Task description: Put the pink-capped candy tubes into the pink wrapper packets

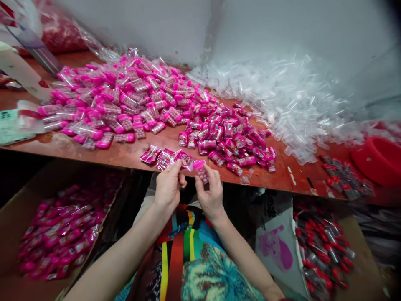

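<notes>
At the table's front edge, my left hand point(169, 182) pinches a pink printed wrapper sleeve point(187, 160) between thumb and finger. Beside it, my right hand point(211, 193) grips a small clear candy bottle point(201, 170) with a pink cap and pink balls inside, its cap end pointing up and away. Bottle and sleeve are close together; whether they touch I cannot tell. More flat pink sleeves point(165, 159) lie on the table just beyond my left hand. Bottles in pink wrappers point(230, 138) are piled ahead of my right hand.
Unwrapped pink-capped bottles point(125, 98) form a large heap at left. Clear empty tubes point(291, 100) are heaped against the wall. A red bowl point(376, 161) and red-capped bottles point(346, 177) sit at right. Below the table stand boxes of pink point(62, 234) and red bottles point(322, 246).
</notes>
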Demonstrator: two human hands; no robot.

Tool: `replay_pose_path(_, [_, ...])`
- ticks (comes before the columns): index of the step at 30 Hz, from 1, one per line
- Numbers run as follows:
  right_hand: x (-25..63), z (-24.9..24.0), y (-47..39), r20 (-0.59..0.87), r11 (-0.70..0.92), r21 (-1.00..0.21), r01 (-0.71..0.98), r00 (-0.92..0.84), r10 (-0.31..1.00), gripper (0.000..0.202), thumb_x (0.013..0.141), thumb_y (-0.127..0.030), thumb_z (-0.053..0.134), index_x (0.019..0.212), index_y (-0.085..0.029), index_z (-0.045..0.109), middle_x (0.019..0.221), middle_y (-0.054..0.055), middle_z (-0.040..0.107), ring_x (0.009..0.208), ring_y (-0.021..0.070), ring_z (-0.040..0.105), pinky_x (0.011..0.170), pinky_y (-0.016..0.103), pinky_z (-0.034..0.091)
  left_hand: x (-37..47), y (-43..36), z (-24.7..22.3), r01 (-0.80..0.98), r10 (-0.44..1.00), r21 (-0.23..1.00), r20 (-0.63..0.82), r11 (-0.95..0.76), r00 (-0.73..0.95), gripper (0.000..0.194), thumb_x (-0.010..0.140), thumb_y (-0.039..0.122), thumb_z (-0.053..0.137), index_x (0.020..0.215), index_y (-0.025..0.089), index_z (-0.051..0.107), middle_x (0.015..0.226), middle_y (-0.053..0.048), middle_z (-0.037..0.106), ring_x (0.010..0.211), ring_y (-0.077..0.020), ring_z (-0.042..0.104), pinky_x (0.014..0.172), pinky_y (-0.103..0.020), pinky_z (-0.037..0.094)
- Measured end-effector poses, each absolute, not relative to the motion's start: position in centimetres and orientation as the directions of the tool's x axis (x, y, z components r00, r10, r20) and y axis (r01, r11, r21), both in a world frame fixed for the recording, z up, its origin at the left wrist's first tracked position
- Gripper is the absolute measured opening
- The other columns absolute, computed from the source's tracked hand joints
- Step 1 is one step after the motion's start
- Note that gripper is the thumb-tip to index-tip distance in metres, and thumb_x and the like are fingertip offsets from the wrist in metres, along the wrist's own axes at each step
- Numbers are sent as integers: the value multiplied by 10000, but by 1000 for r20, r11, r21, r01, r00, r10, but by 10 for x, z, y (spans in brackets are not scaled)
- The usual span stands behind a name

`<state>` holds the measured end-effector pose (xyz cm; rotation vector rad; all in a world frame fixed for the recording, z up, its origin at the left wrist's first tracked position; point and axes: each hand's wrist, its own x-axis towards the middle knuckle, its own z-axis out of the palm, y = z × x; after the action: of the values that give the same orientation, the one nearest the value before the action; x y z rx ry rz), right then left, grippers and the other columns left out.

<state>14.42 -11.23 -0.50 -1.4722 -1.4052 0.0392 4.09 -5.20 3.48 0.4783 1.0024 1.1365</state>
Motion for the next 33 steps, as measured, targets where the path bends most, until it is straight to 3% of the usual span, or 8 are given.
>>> replay_pose_path(6, [138,-7,-99,452,214,-783,584,298,841,415,901,-230,569,1311,-192,527,1111,109,620,1035,206,606,947,378,502,45,-37,24,-520,910,767,-412,376,50,328,721,397,746,638,160,535,397,61,444,357,-62,385,376,-192,283])
replay_pose_path(13, [139,-18,-82,101,60,-991,119,375,922,359,938,-307,483,1280,-223,552,1201,90,630,1104,219,599,940,398,501,44,-20,23,-476,887,753,-433,455,163,307,702,373,777,742,154,564,465,81,460,361,-49,382,361,-188,268])
replay_pose_path(18, [137,-18,-70,99,71,-993,90,374,922,393,913,-317,536,1297,-239,510,1252,92,573,1118,211,567,933,369,490,43,-8,17,-437,814,687,-464,580,350,318,768,355,728,667,164,494,373,97,370,321,-33,279,361,-178,214])
replay_pose_path(21, [135,-15,-63,36,51,-998,-36,334,942,411,909,-331,552,1305,-258,464,1050,53,599,844,145,609,751,292,528,41,-1,14,-399,776,676,-448,619,444,302,801,363,697,678,157,514,339,100,340,305,-28,234,364,-179,185])
replay_pose_path(25, [136,-13,-54,-145,-82,-923,-376,143,979,431,951,-365,466,1359,-294,344,626,-90,387,408,68,308,406,187,353,36,6,13,-351,730,669,-440,655,523,302,818,395,673,694,153,540,331,96,338,295,-37,232,364,-194,185])
replay_pose_path(28, [137,-12,-52,-110,-69,-971,-228,169,979,504,934,-375,493,1400,-276,328,712,-41,498,495,96,443,496,231,447,33,7,14,-333,728,680,-444,653,523,298,816,394,677,696,152,552,333,91,344,299,-39,241,369,-195,185])
replay_pose_path(31, [137,-9,-53,12,-10,-997,81,259,966,552,901,-385,550,1409,-250,382,1047,78,600,833,175,604,770,325,513,32,7,13,-351,746,676,-470,648,471,316,813,394,680,667,149,545,337,79,360,307,-40,269,371,-188,188])
replay_pose_path(33, [137,-6,-52,-17,-31,-998,57,236,972,561,906,-399,541,1423,-261,371,1036,71,602,795,165,601,745,318,515,31,8,12,-382,738,642,-483,665,472,314,809,377,683,653,144,542,341,81,355,310,-32,261,372,-181,192])
